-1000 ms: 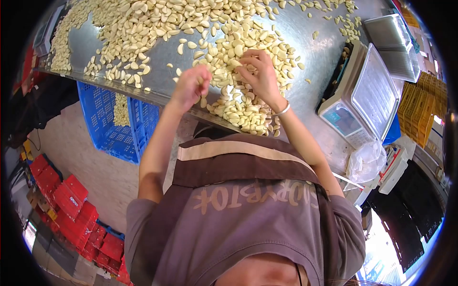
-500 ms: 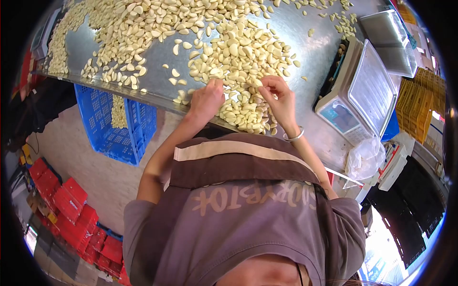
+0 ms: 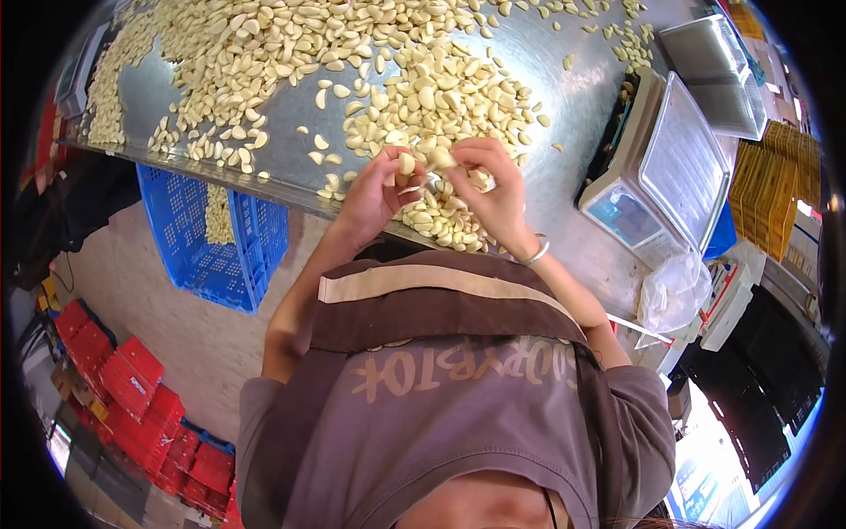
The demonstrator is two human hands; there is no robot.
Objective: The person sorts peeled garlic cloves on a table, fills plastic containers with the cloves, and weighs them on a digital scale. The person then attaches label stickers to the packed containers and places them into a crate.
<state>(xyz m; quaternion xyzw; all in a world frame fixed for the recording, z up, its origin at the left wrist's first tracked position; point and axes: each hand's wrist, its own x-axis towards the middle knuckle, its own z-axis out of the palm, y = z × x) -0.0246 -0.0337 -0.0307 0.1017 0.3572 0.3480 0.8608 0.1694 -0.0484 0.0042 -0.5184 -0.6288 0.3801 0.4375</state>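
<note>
We saw one clove held between the thumb and fingers of the left hand, and another clove pinched at the fingertips of the right hand. The hands were near each other, apart by a small gap, and both came in over the near edge of the bench. Taking them as the centre of the dial, with twelve straight ahead of the person, we had the near heap of pale cloves running from twelve, under the hands, to six. A larger heap spread out toward ten and eleven, and a few loose cloves lay between the two. At three on the bench stood the scale, its metal plate bare, and a plastic bag sat at four. The bracelet was on the right wrist. Lower down, we noted a blue crate between eight and nine, and red crates between seven and eight. Yellow crates were stacked past the scale, around three.
</note>
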